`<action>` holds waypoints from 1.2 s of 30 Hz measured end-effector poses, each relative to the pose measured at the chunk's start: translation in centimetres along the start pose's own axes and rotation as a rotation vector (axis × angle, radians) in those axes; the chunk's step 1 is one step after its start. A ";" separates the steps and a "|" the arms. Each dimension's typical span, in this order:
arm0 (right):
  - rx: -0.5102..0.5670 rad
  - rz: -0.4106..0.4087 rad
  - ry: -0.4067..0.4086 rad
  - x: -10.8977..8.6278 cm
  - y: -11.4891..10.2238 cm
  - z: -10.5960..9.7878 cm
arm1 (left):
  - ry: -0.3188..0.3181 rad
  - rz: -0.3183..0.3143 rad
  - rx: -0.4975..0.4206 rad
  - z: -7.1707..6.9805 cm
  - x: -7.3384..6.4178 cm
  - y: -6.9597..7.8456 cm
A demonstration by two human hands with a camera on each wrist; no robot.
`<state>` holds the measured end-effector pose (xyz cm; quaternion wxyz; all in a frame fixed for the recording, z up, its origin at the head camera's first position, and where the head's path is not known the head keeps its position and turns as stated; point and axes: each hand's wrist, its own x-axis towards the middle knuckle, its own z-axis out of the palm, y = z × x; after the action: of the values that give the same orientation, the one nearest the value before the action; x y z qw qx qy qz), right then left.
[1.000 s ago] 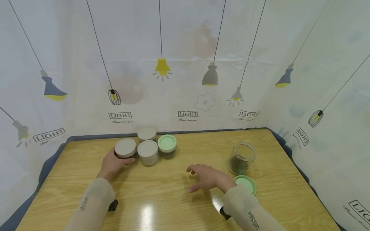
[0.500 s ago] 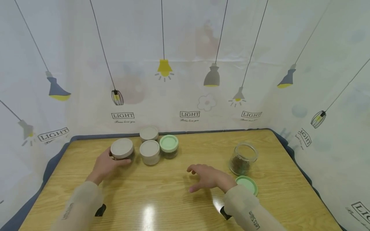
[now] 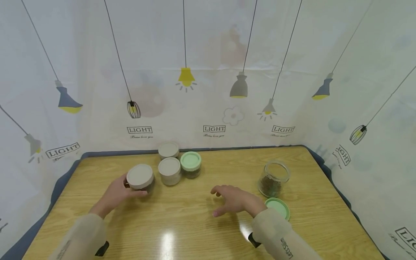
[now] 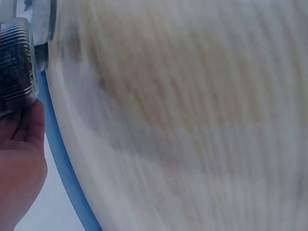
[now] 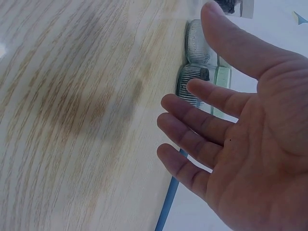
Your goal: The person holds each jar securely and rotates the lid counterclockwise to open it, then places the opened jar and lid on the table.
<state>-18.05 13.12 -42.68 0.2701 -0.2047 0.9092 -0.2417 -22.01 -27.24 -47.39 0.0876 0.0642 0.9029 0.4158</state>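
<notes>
My left hand [image 3: 117, 193] grips a ribbed glass jar [image 4: 15, 67] with dark contents around its side. A pale grey lid [image 3: 140, 176] covers that jar, which is at the left of the table in the head view. To its right stand two more grey-lidded jars [image 3: 170, 172] and a jar with a light green lid [image 3: 191, 163]. Over the middle of the table my right hand [image 3: 235, 199] holds nothing. Its fingers are spread and relaxed, palm facing left, as the right wrist view also shows.
A lidless glass jar [image 3: 274, 179] partly filled with dark bits stands at the right. Just in front of it, a green lid [image 3: 278, 207] lies on the wooden table [image 3: 182, 220], partly behind the right sleeve. Printed fabric [image 3: 208, 97] hangs around the table's back and sides.
My left hand has drawn the grey-lidded jar away from the group, first leftward, then toward me. The right hand has stayed in place; the head view has shifted slightly.
</notes>
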 end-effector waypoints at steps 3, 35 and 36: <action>0.001 0.000 0.001 -0.1 -0.1 0.1 | -0.033 0.025 -0.031 0.4 -0.5 0.1; -0.153 -0.012 0.056 -1.2 -1.1 -0.2 | -0.295 0.329 -0.160 10.1 0.3 6.4; -0.163 -0.009 0.065 -1.3 -1.3 -0.2 | -0.299 0.334 -0.168 10.5 0.4 6.6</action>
<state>-16.87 12.80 -41.31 0.2217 -0.2222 0.9333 -0.1747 -19.86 -15.14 -49.07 0.1557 0.2659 0.8189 0.4841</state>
